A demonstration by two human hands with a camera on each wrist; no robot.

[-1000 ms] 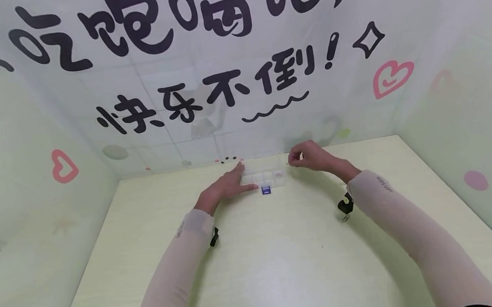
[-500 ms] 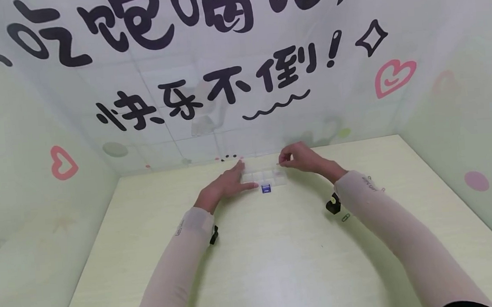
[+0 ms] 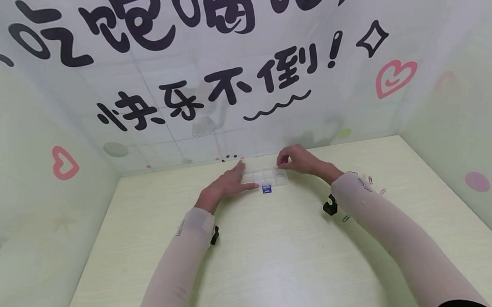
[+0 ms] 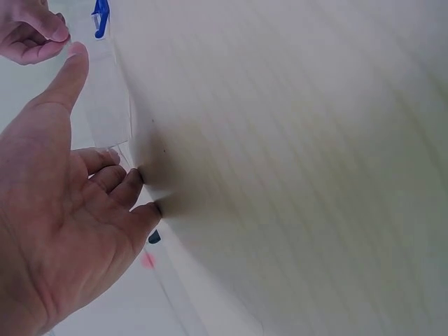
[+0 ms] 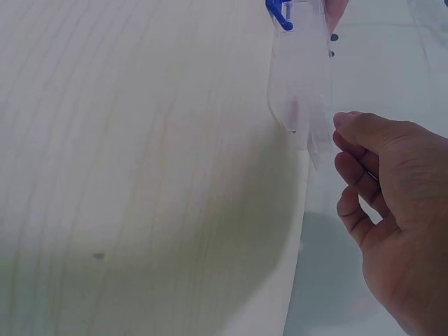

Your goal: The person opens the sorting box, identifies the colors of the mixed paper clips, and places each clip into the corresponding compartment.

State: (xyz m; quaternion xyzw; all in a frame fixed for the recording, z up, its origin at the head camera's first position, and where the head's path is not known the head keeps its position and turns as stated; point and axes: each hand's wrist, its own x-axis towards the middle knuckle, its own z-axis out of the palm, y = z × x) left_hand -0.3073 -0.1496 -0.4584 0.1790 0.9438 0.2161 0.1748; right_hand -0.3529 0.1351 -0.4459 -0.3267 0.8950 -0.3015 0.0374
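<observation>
A clear plastic compartment box [image 3: 258, 177] lies at the back of the table, with a blue latch [image 3: 267, 188] on its near side. Something small and pinkish shows in its right end. My left hand [image 3: 231, 182] rests along the box's left end, thumb and fingers spread and mostly straight. Over the right end is my right hand [image 3: 299, 159], thumb and forefinger pinched together on a paper clip, now mostly hidden by the fingertips. In the right wrist view that hand [image 5: 399, 175] is just beside the box's transparent wall [image 5: 301, 84].
Several loose paper clips lie on the table at the right, partly behind the right sleeve; one paper clip [image 3: 346, 218] is nearer. The printed back wall [image 3: 228, 140] stands directly behind the box. A sheer side wall [image 3: 457, 172] rises at the right.
My right hand has moved left from beside the box to over its right end, bringing the paper clip. More loose clips show past the right sleeve. My left hand has stayed put.
</observation>
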